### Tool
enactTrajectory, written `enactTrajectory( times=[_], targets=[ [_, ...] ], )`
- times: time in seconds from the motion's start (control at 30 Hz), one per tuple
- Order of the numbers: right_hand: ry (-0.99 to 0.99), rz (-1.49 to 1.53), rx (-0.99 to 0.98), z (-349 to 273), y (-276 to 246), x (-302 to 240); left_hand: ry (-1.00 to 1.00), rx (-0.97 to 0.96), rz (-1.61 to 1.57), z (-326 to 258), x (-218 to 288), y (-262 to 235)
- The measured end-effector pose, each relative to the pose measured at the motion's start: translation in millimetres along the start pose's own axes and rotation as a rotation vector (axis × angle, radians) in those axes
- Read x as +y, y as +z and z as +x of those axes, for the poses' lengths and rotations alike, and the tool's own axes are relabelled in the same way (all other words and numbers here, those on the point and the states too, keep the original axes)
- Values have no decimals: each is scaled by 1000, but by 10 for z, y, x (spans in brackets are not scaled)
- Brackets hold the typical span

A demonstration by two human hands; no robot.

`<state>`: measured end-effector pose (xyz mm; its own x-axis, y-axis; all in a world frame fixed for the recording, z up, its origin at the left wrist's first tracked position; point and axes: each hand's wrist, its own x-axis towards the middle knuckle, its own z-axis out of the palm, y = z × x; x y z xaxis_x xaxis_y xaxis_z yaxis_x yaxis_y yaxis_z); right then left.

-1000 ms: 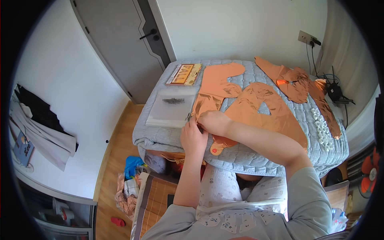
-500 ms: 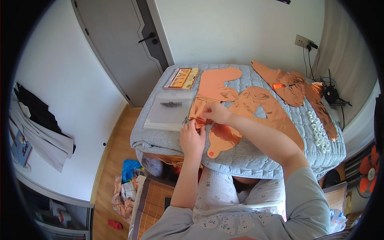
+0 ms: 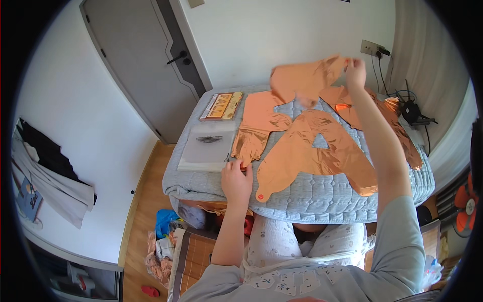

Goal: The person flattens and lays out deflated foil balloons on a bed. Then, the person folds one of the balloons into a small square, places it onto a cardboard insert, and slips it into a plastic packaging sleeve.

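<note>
My right hand (image 3: 355,74) is raised above the far side of the bed, its fingers closed on one end of a flat copper-coloured foil balloon (image 3: 307,80). That balloon hangs out to the left, blurred by motion. Near the front edge, my left hand (image 3: 236,182) has its fingers closed on the lower tip of another foil balloon (image 3: 256,108), which lies flat. To the right of it lies a large letter-shaped foil balloon (image 3: 289,146) with a triangular hole and a round tab. More crumpled foil (image 3: 397,128) lies at the far right, partly behind my right arm.
The bed (image 3: 201,178) has a grey quilted cover. A clear plastic bag (image 3: 209,151) and a flat yellow-orange package (image 3: 221,105) lie on its left side. A black device with cables (image 3: 415,111) stands at the right. A grey door (image 3: 136,55) is behind, left.
My right hand has left the lying balloon's tip and swung up and right, lifting a foil balloon. My left hand stays by the tip. The white rolls are now hidden behind my right arm.
</note>
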<state>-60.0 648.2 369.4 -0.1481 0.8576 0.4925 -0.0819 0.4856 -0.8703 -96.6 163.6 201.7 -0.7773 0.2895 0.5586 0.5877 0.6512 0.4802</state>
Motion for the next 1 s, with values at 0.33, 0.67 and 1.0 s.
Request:
enactTrajectory(
  times=[0.33,0.67,1.0],
  targets=[
    [-1184,-409,-968,-1472,-1426,-722,-7,30,-27,-3,118,-109],
    [-675,-234,-1263,-2905,-2104,-139,485,-143,-225,-580,921,-93],
    [-166,-4,-1374,-2853,-2326,-497,817,-434,-310,-652,1187,162]
  ],
)
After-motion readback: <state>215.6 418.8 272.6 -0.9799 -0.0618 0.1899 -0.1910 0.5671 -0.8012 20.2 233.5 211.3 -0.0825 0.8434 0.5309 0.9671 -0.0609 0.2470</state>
